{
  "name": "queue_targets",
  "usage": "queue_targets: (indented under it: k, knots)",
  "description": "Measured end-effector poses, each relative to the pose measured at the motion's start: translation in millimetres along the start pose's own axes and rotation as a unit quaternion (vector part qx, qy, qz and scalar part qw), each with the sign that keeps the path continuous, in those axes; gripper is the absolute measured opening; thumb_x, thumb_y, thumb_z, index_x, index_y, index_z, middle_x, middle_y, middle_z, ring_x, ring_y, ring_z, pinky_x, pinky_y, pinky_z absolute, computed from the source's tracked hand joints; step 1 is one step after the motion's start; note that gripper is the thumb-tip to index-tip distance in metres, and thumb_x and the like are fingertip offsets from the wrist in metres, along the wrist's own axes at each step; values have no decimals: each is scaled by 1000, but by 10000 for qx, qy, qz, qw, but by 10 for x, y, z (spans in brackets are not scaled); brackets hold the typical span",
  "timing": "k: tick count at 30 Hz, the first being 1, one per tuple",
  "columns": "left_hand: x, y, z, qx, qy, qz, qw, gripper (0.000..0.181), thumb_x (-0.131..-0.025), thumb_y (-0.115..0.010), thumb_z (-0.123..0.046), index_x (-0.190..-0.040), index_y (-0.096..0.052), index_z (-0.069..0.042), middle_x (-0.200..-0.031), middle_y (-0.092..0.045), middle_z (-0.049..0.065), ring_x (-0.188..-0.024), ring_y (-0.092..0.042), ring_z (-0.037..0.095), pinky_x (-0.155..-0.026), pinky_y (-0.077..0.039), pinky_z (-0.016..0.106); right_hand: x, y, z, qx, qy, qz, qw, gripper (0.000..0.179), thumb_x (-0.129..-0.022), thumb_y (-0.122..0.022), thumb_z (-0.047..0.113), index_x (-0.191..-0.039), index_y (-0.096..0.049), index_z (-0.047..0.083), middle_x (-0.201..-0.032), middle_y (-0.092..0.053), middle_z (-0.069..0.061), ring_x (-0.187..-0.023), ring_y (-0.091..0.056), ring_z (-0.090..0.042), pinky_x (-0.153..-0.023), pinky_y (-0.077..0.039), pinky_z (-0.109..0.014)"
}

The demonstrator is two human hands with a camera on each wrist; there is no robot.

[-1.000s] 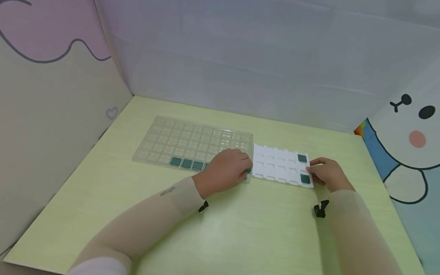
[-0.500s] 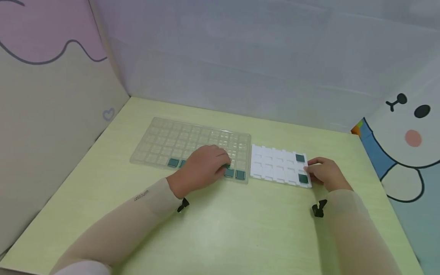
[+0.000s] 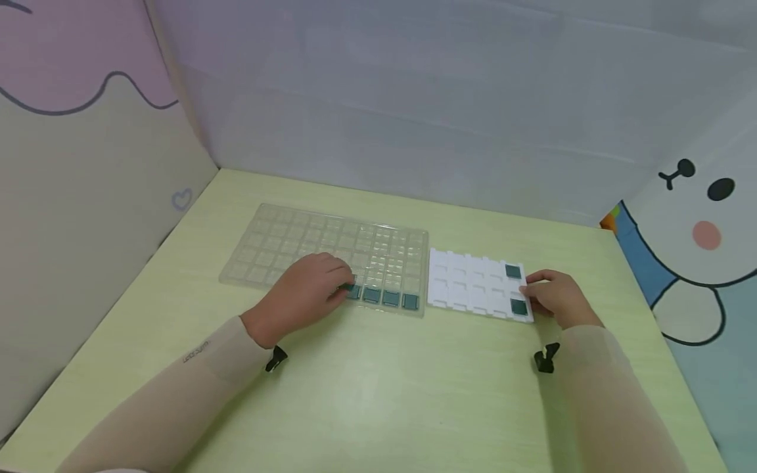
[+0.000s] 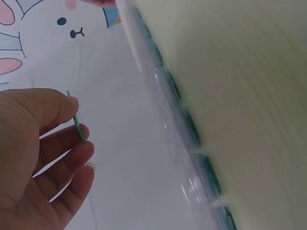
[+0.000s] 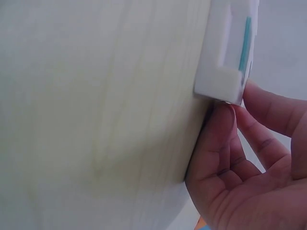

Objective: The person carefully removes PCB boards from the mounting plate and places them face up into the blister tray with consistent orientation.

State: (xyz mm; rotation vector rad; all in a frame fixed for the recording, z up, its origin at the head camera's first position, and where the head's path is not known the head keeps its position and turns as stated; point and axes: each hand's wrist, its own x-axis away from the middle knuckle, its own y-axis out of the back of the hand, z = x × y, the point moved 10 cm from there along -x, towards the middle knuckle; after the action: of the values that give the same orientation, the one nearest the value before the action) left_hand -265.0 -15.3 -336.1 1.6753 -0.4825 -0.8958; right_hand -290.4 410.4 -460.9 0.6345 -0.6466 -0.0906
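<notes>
My left hand (image 3: 304,292) is over the front row of a clear plastic tray (image 3: 331,223) with many square pockets. Between thumb and fingers it pinches a thin green square chip (image 4: 77,125), seen edge-on in the left wrist view. Several like chips (image 3: 391,299) sit in the tray's front row; the hand hides the row's left part. Right beside it lies a white tray (image 3: 467,282) with shallow pockets. One green chip (image 3: 513,271) is in its far right corner, another chip (image 3: 518,307) in its near right corner. My right hand (image 3: 556,297) grips the white tray's right end.
Both trays lie on a pale yellow-green table (image 3: 378,387). A white wall (image 3: 414,118) stands behind it, with printed panels at the left and right sides. Black wrist mounts (image 3: 545,358) hang under the sleeves.
My left hand has moved left along the clear tray's front row, uncovering chips at its right end. The right hand stays at the white tray's end. The head view has shifted slightly.
</notes>
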Motion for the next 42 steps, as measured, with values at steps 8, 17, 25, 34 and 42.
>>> queue_targets:
  k: [8,17,25,34,42]
  knots:
    - [197,-51,116,-84,-44,111,9999,12,-87,-81,-7,-96,-74,-11,-101,-72,-3,-97,-67,20,-88,-54,35,9,-7,19,115,26,33,9999,50,-104,-62,26,-145,-50,1,-129,-54,-21,-93,-59,-27,-83,-44,-38]
    - [437,5,282,86,190,40,9998,17,-84,-83,-4,-96,-74,-12,-99,-70,-4,-92,-66,18,-83,-54,34,33,-4,23,181,59,18,9998,50,-104,-62,27,-144,-50,1,-132,-52,-22,-95,-58,-27,-83,-44,-38]
    - [548,6,434,0,390,132,9992,18,-84,-85,-6,-98,-75,-11,-98,-70,-2,-92,-66,20,-84,-55,37,48,-3,29,154,26,3,9999,50,-103,-62,27,-145,-50,1,-131,-52,-22,-95,-58,-28,-84,-44,-39]
    - [605,-4,533,84,456,177,9988,17,-83,-85,-4,-96,-74,-10,-96,-71,-2,-91,-67,19,-82,-56,36,45,6,20,181,-42,35,9998,52,-103,-63,28,-146,-49,2,-132,-53,-22,-97,-58,-29,-85,-43,-40]
    - [695,19,675,20,601,306,9977,17,-83,-84,-4,-96,-74,-9,-95,-70,-2,-89,-66,19,-81,-56,36,11,-14,19,82,-8,74,9999,51,-103,-63,27,-146,-49,3,-131,-53,-21,-96,-58,-28,-83,-44,-39]
